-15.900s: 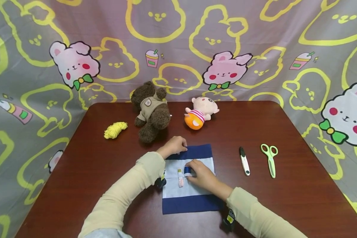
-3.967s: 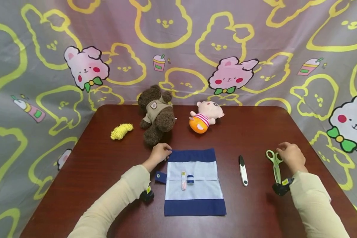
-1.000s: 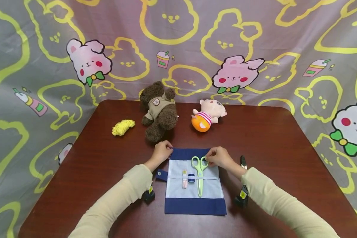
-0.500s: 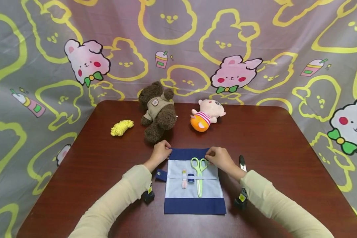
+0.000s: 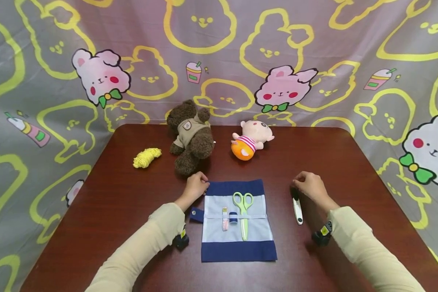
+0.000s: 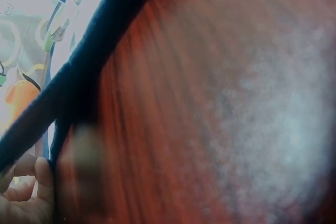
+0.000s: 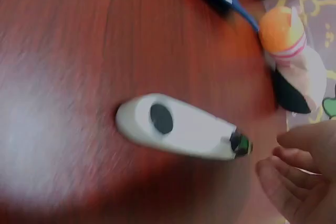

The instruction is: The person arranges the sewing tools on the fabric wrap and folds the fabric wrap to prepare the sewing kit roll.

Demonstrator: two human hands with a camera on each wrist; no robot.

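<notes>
A navy and light-blue fabric tool roll (image 5: 237, 251) lies flat on the table. Its elastic band holds green-handled scissors (image 5: 243, 211), a navy thread spool (image 5: 233, 217) and a small pink-and-white item with a yellow end (image 5: 225, 221). At the roll's upper left corner, my left hand (image 5: 196, 186) pinches the fabric edge; the left wrist view shows the fingers (image 6: 44, 182) on that edge. To the right, my right hand (image 5: 311, 187) hovers at the black end of a slim white-handled tool (image 5: 297, 211). In the right wrist view the thumb and fingers are apart beside its tip.
Behind the roll lie a brown teddy bear (image 5: 190, 136) and a pink plush toy (image 5: 252, 140) in orange shorts. A yellow yarn bundle (image 5: 147, 157) lies at the left. The wooden table (image 5: 350, 162) meets a patterned curtain (image 5: 219, 105) at the back.
Earlier, the scissors went from the table into the roll's band. In the last half second, my right hand has left the roll and moved right to the white-handled tool; my left hand stays put.
</notes>
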